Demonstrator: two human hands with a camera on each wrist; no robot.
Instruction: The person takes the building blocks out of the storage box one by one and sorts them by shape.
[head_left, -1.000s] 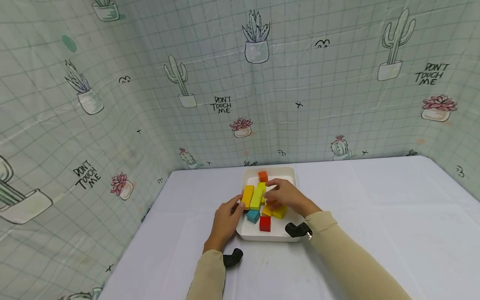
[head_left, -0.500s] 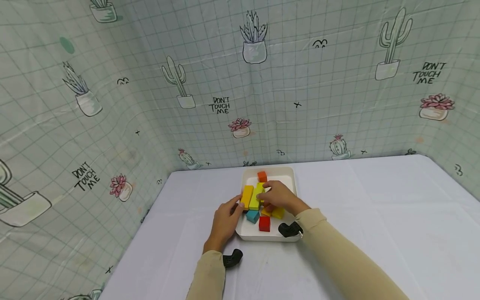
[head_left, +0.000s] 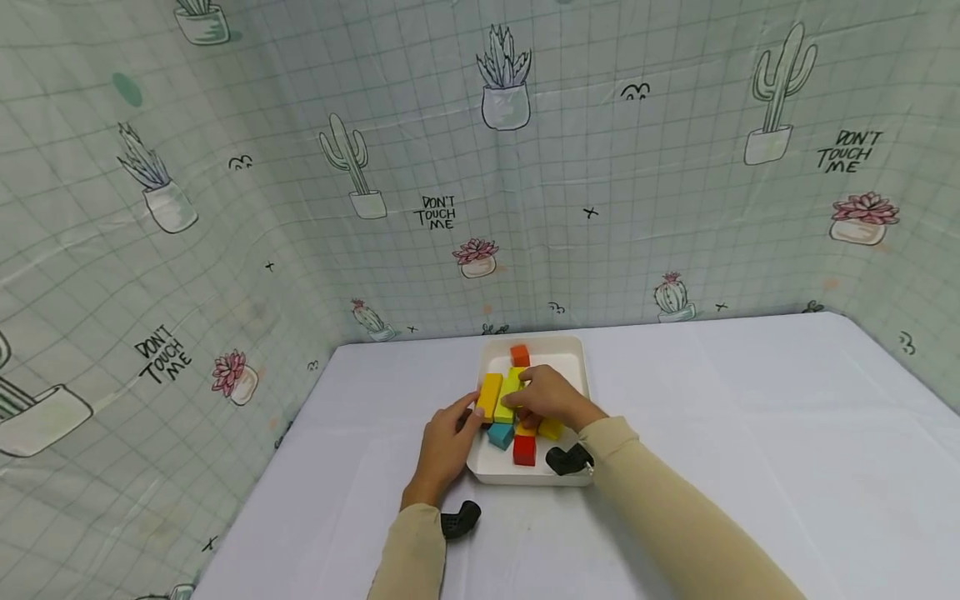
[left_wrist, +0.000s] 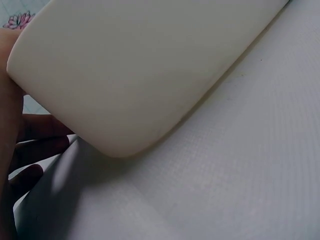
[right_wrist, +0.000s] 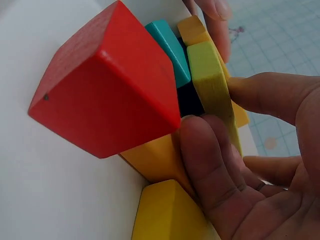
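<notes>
A white tray (head_left: 570,358) holds several coloured blocks. My left hand (head_left: 442,450) grips its left side, fingers outside the wall and thumb by the near end of the orange-yellow block (head_left: 490,392). In the left wrist view the fingers (left_wrist: 45,127) show beyond the tray's pale outer wall (left_wrist: 125,75). My right hand (head_left: 555,393) reaches in from the right and pinches a lime-yellow block (right_wrist: 207,75), index fingertip on its upper face and thumb by its lower side. This block lies alongside the orange-yellow one.
A teal block (head_left: 501,435) and a red block (head_left: 524,450) lie in the near part of the tray. A yellow block (right_wrist: 165,212) is below the right hand, and an orange block (head_left: 520,355) sits at the far end. A patterned cloth (head_left: 585,167) rises behind the white table (head_left: 712,433).
My right hand has moved left and slightly down, from above the yellow blocks onto the lime-yellow block. The left hand keeps its place at the tray.
</notes>
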